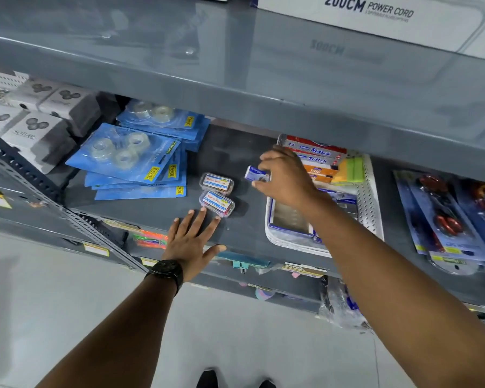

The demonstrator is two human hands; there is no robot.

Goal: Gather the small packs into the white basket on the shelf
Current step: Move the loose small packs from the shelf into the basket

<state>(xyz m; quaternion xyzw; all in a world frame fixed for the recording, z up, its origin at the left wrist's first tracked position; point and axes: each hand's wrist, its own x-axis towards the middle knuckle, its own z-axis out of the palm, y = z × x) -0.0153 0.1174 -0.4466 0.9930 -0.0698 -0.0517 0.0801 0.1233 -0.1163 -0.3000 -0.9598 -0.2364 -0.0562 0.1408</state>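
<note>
My right hand (284,177) holds a small blue-and-white pack (256,174) above the grey shelf, just left of the white perforated basket (368,208). The basket holds red, blue and orange Softek packs (317,154) and several other items, partly hidden by my right arm. Two small clear packs with red-and-blue labels lie on the shelf, one behind (216,183) and one in front (216,203). My left hand (192,242) lies flat with spread fingers at the shelf's front edge, fingertips almost touching the front clear pack.
Blue tape blister cards (129,155) are stacked at the left, with grey boxes (37,119) beyond them. Blue carded goods (445,217) lie right of the basket. The upper shelf (263,79) hangs low over the back. A power cord box (375,15) sits on it.
</note>
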